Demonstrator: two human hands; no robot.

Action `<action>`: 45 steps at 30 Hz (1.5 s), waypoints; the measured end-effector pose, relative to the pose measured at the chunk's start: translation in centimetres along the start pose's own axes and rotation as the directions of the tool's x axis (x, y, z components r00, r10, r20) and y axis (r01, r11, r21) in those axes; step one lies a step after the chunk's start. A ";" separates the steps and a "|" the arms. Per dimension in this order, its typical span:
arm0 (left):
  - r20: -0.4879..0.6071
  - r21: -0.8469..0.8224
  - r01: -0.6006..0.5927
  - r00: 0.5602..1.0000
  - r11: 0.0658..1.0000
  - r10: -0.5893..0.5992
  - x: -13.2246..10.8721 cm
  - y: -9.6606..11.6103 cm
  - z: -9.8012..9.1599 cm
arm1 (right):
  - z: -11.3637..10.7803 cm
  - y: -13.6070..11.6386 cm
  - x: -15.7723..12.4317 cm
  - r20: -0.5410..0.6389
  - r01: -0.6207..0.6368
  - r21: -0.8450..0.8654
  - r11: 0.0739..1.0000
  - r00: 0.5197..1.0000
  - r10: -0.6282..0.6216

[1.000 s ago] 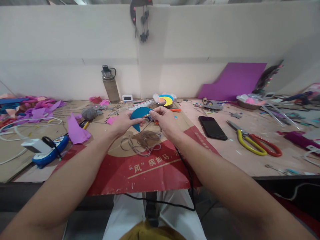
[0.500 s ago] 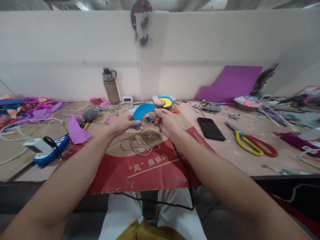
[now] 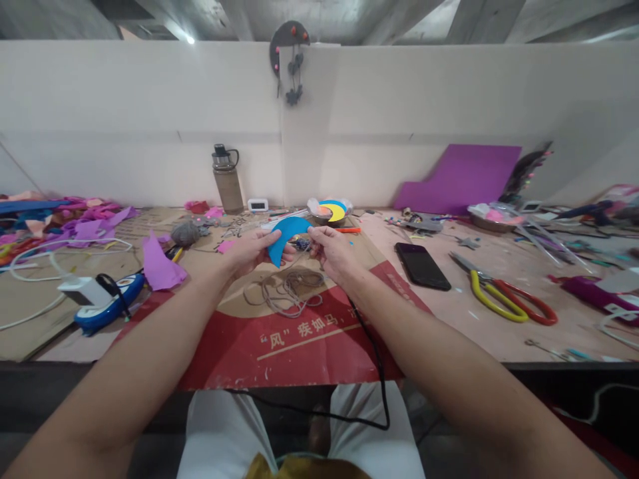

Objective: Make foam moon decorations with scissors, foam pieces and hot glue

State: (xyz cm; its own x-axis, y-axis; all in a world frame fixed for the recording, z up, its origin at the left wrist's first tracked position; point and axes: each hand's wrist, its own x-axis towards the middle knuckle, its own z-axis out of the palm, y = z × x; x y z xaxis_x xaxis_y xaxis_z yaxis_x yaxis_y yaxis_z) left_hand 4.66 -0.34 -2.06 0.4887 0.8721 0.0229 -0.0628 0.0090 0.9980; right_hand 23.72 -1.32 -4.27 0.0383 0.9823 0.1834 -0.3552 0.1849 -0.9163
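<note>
A blue crescent-shaped piece [image 3: 288,234] is held up between my two hands above the table. My left hand [image 3: 254,251] grips its left part, thumb in front and fingers behind. The fingers of my right hand [image 3: 329,247] pinch its right tip. Below them a loose coil of grey cord [image 3: 289,293] lies on a red and tan printed sheet [image 3: 299,359]. Just behind my hands stands a small bowl [image 3: 319,217] with a blue and yellow round piece [image 3: 335,209] on it.
Scissors with yellow and red handles [image 3: 504,293] and a black phone [image 3: 422,266] lie right. Left are a blue power strip [image 3: 107,307], purple felt [image 3: 162,263] and grey yarn [image 3: 185,233]. A bottle [image 3: 228,183] stands behind. A black cable [image 3: 377,359] hangs over the front edge.
The thumb of my left hand has moved up along the blue piece, whose left end now hangs lower and shows more. The whole view has shifted slightly, with my knees farther apart.
</note>
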 end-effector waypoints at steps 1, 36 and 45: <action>-0.026 -0.014 -0.009 1.000 1.000 0.009 0.0 0.1 0.1 | 0.1 0.0 -0.1 0.002 -0.006 -0.001 1.000 1.000 0.006; -0.043 -0.118 0.005 0.999 0.993 -0.010 0.5 0.3 0.4 | 0.7 0.1 -1.1 0.030 -0.010 -0.041 0.999 1.000 0.011; -0.106 -0.054 -0.006 0.994 0.999 0.000 0.5 -0.2 0.6 | 0.8 0.5 -1.1 0.049 0.023 -0.117 0.993 0.999 -0.017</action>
State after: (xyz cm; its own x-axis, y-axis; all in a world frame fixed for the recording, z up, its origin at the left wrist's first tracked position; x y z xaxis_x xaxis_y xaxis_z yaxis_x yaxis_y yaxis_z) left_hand 5.41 -0.22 -2.26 0.3940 0.9189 0.0165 -0.1126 0.0305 0.9932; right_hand 22.76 -2.33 -4.64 -0.0011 0.9764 0.2161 -0.2426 0.2093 -0.9473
